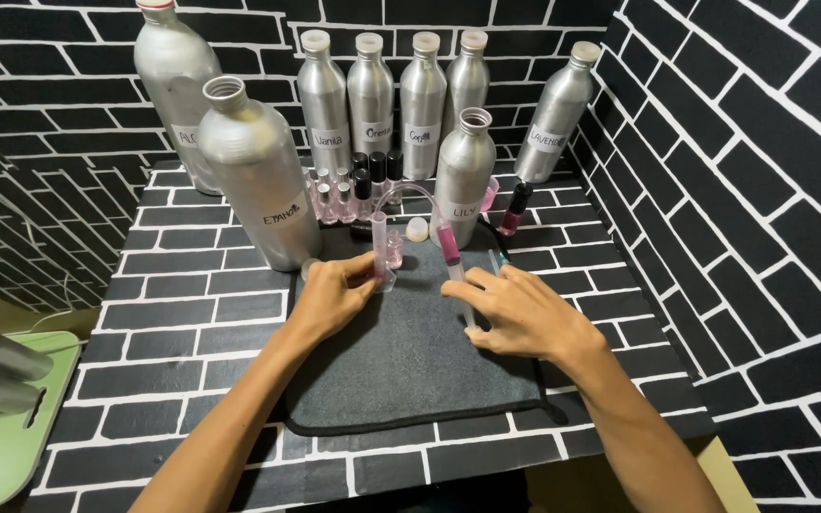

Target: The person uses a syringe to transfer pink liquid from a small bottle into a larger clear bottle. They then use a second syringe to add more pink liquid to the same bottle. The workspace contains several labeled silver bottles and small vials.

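We see the left hand (334, 293) pinch a small clear tube with pink liquid (379, 249), standing on the dark grey mat (401, 370). At its 3 o'clock, the right hand (515, 309) holds a clear syringe with pink liquid (455, 271). Tall silver metal bottles (258, 176) stand at 12 o'clock.

back row: we count four silver bottles (394, 100) with small white rectangular labels (329, 137)
right: a tilted silver bottle (555, 112); white label
front: two open bottles (260, 180); white labels with dark lettering; another labelled one far left
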